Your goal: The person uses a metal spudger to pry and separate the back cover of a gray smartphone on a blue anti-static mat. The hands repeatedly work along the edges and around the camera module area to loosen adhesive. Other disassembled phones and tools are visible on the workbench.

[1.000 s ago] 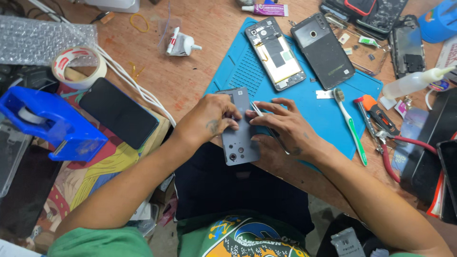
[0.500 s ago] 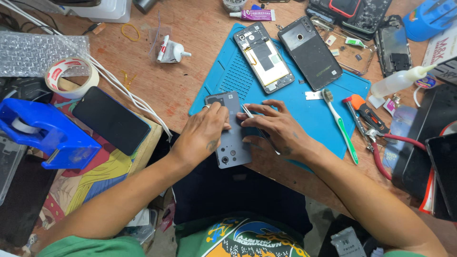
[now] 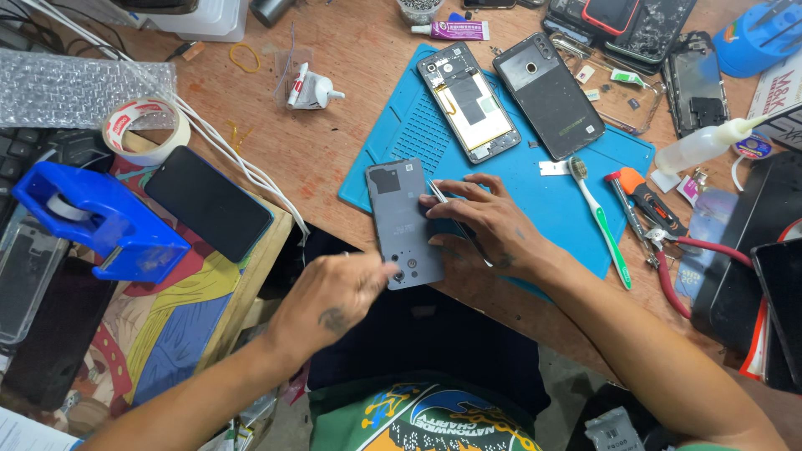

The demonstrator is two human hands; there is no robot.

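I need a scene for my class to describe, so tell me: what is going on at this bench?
A person is working on a grey phone back cover that lies at the near edge of a blue work mat. The right hand rests on the cover's right side and holds thin tweezers. The left hand touches the cover's lower end with its fingers. Farther back on the mat lie an opened phone and a dark back cover; a white and green toothbrush lies to the right.

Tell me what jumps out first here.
A grey phone back panel at the near edge of the blue mat, with the right hand pressing on it and holding tweezers, the left hand at its lower corner. An opened phone lies further up the mat.
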